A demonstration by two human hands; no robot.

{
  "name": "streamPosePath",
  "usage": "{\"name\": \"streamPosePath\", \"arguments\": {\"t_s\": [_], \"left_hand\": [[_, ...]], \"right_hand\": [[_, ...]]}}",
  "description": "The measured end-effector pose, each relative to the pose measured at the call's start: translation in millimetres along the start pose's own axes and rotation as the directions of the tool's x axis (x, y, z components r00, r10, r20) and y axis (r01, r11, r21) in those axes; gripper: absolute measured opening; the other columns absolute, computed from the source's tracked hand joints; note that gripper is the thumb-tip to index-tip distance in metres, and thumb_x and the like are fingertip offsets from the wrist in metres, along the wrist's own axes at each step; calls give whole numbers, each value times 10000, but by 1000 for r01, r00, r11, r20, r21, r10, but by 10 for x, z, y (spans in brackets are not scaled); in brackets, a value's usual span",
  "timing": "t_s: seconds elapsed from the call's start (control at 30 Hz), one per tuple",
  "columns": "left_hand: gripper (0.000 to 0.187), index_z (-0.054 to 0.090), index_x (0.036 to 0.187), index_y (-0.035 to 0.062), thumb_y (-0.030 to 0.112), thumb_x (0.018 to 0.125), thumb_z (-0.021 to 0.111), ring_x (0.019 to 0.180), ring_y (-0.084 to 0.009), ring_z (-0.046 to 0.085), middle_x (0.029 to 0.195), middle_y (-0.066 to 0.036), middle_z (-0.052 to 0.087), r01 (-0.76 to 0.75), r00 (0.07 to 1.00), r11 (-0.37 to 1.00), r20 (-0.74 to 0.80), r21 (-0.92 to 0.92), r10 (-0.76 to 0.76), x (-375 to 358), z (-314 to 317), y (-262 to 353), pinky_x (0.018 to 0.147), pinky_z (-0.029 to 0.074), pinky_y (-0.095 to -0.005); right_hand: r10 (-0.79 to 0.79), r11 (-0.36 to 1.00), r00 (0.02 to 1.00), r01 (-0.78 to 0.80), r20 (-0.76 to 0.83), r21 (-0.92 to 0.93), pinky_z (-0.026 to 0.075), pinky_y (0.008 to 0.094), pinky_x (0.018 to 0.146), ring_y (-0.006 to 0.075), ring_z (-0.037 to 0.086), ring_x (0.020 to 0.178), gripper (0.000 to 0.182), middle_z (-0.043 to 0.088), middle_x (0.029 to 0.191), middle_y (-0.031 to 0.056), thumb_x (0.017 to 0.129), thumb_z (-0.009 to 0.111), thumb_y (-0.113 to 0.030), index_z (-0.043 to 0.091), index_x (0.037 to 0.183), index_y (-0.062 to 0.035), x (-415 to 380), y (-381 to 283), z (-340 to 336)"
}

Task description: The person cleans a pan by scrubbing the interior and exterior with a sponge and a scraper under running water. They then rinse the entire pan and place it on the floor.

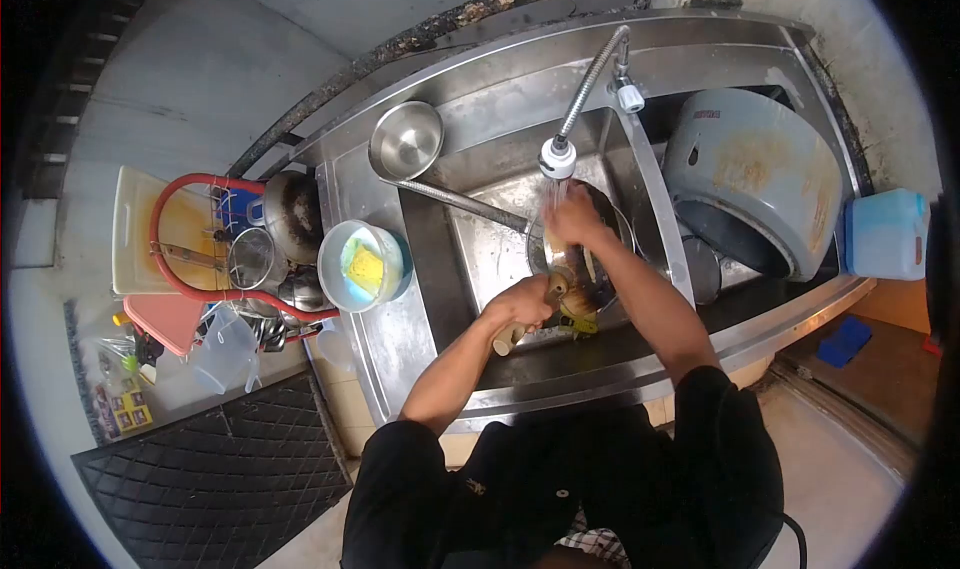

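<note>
My left hand (527, 303) is closed round a light brown wooden handle (509, 339) over the sink basin. Under the running water of the white tap head (557, 157), my right hand (573, 216) touches the upper part of the held item, which my hands partly cover; its fingers are blurred by water and motion. A dark pan (607, 206) lies in the basin beneath my hands, its long metal handle (465, 205) reaching to the upper left. Something yellow-green (579, 324) sits just below my left hand.
Left of the basin stand a metal bowl (408, 140) and a white tub (338, 287) with a yellow sponge (366, 268). A dish rack (203, 291) is farther left. At the right are a large grey pot (757, 169) and a blue-filled jug (886, 235).
</note>
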State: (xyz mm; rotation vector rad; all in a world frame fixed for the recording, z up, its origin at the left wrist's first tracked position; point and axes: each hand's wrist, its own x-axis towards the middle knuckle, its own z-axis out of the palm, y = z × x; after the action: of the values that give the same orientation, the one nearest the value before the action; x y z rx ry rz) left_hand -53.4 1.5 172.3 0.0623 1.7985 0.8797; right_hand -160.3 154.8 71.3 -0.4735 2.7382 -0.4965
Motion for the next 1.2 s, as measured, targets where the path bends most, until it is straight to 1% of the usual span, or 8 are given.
{"name": "streamPosePath", "arguments": {"t_s": [0.1,0.27,0.33,0.63,0.8,0.87,0.97,1.2], "left_hand": [[184,508,977,-29,83,838,551,455,-181,555,658,-115,576,-35,995,995,-88,89,43,-80,106,-136,401,439,-330],[340,487,1036,-51,87,767,641,732,-338,629,828,-225,613,-123,974,957,-154,265,168,-395,492,-301,635,497,-422],[438,491,1056,-52,72,693,703,996,-425,569,986,-282,595,-26,972,974,-223,225,77,-684,481,-397,843,445,-462],[236,519,978,-48,74,789,592,617,-306,620,718,-197,602,-18,906,938,-402,-345,-130,-1313,891,-822,545,480,-407],[274,507,1104,-25,94,870,584,443,-167,527,612,-111,562,-105,867,925,-490,-364,-95,-1575,990,-1177,416,419,-318],[253,509,1072,-29,105,872,587,443,-165,530,602,-111,552,-71,844,938,-522,-340,-125,-1654,1015,-1270,413,414,-321],[228,517,1037,-26,101,863,590,444,-180,538,607,-122,555,-1,840,928,-504,-374,-202,-1748,987,-1316,429,421,-330],[252,515,984,-64,107,818,596,904,-476,572,876,-316,597,148,809,948,-517,-281,-279,-1509,847,-1420,767,454,-483]], "right_hand": [[-422,849,829,503,-368,161,320,479,1031,336,464,1214,347,500,1324,152,819,640,-249,630,1157,-169,-494,-117,-24],[264,724,933,-26,-243,689,370,421,1019,404,456,1208,413,515,1276,218,930,501,-334,564,1215,-41,-367,299,242],[-8,815,940,204,-342,542,359,423,1031,399,457,1210,389,522,1274,204,889,579,-263,574,1217,-54,-365,-148,401],[-204,535,954,298,-222,791,509,304,697,184,671,751,76,686,819,96,838,616,-94,662,855,-37,115,-1633,191],[380,412,871,143,-313,900,486,281,537,131,644,619,135,661,739,53,876,561,-53,641,769,-35,125,-837,417],[164,902,985,-171,52,396,515,354,665,270,663,765,126,667,816,154,755,630,-135,682,807,-33,3,-143,985],[-73,977,737,188,672,-100,521,413,744,342,659,890,231,663,938,214,697,645,-176,702,849,-12,-428,261,2102],[-69,970,747,205,661,-130,511,442,828,363,628,963,277,636,1053,242,778,563,-107,634,1005,35,-1187,-280,2648]]}}
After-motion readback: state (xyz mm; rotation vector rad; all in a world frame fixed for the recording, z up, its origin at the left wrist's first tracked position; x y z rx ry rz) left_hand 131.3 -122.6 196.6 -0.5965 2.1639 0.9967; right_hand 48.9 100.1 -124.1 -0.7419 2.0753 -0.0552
